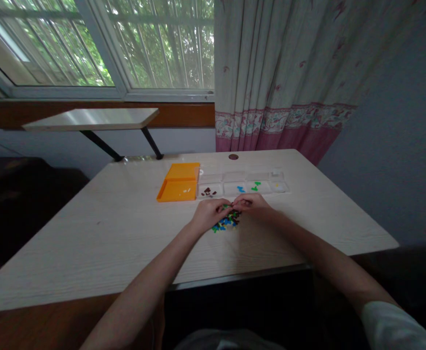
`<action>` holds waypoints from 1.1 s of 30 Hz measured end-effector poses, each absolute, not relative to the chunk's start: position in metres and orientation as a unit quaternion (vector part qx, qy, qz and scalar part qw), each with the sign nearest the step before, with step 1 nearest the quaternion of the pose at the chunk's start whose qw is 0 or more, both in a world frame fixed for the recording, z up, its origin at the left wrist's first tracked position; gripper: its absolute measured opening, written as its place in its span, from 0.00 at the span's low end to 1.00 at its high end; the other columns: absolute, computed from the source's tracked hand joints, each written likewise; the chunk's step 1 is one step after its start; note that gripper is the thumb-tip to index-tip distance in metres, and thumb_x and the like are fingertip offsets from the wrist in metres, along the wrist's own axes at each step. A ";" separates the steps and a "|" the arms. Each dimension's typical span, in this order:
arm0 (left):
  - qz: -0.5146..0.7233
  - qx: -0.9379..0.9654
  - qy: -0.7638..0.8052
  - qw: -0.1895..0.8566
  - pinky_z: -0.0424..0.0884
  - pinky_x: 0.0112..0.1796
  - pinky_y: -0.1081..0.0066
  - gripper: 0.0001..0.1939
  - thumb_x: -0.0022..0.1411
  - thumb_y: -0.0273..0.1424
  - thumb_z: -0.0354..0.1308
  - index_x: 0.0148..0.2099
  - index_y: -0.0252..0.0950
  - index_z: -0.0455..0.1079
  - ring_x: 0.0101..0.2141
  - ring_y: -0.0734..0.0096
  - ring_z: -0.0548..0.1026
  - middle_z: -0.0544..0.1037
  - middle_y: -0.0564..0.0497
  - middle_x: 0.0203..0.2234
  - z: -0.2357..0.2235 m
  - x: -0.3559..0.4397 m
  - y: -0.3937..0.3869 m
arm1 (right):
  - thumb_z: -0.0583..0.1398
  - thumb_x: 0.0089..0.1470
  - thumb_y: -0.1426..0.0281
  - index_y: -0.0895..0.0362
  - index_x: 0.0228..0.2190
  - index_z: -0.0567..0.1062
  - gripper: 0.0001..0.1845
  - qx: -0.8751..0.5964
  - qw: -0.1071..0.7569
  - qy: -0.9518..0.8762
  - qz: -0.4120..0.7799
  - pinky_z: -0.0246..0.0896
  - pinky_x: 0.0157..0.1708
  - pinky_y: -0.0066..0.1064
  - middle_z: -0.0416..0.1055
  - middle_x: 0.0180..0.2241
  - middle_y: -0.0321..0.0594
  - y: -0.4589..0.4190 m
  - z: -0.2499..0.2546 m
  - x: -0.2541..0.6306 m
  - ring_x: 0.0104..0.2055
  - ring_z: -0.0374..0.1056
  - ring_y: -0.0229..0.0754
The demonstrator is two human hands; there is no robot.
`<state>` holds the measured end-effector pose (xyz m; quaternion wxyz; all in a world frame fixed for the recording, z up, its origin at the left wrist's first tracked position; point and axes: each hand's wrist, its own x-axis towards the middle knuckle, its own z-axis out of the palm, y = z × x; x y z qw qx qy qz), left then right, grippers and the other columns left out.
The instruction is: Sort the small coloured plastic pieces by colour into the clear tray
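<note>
A pile of small blue, green, brown and yellow plastic pieces [227, 222] lies on the table. My left hand [210, 214] is over the pile's upper left side, thumb and fingers pinched together. Close by on the right, my right hand [252, 201] is pinched too, its fingertips almost meeting the left ones. Whatever lies between the fingertips is too small to make out. Just beyond my hands, clear plastic boxes [228, 189] hold sorted pieces: brown pieces [208, 191], blue pieces [240, 189], green pieces [256, 185] and a yellow bit [277, 184]. An orange box [178, 182] holds a few white pieces [186, 191].
The pale wooden table [125, 233] carries a raised shelf [92, 118] on black supports at its back left. A round brown cable cover [233, 156] sits near the far edge. Behind the table are a window [161, 48] and a curtain [271, 73].
</note>
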<state>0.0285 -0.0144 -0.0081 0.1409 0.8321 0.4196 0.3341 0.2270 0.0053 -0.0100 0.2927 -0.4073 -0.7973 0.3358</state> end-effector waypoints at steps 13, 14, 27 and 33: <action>0.363 0.821 0.415 0.149 0.59 0.23 0.80 0.10 0.56 0.34 0.55 0.37 0.36 0.73 0.19 0.80 0.64 0.67 0.57 0.15 -0.007 0.029 -0.015 | 0.57 0.49 0.57 0.58 0.31 0.75 0.16 -0.413 0.303 -0.809 0.290 0.47 0.20 0.21 0.59 0.18 0.31 0.004 -0.009 0.226 0.20 0.53 0.30; 0.362 0.821 0.415 0.149 0.59 0.23 0.80 0.10 0.56 0.34 0.55 0.37 0.36 0.73 0.19 0.80 0.64 0.67 0.57 0.15 -0.006 0.029 -0.015 | 0.57 0.49 0.58 0.58 0.31 0.75 0.16 -0.414 0.303 -0.809 0.288 0.47 0.20 0.21 0.59 0.18 0.31 0.004 -0.010 0.226 0.20 0.53 0.30; 0.474 0.749 0.448 0.114 0.58 0.21 0.80 0.11 0.57 0.37 0.54 0.37 0.36 0.73 0.17 0.81 0.61 0.65 0.57 0.14 0.000 0.024 -0.015 | 0.56 0.51 0.63 0.56 0.31 0.76 0.11 -0.396 0.145 -0.878 0.225 0.45 0.23 0.22 0.61 0.18 0.31 0.008 0.012 0.247 0.21 0.56 0.31; 0.538 0.695 0.470 0.084 0.60 0.21 0.80 0.12 0.56 0.38 0.55 0.35 0.36 0.74 0.18 0.81 0.63 0.71 0.56 0.17 0.003 0.023 -0.016 | 0.58 0.48 0.66 0.55 0.31 0.76 0.09 -0.385 0.082 -0.892 0.224 0.44 0.23 0.22 0.63 0.19 0.32 0.010 0.013 0.255 0.21 0.56 0.31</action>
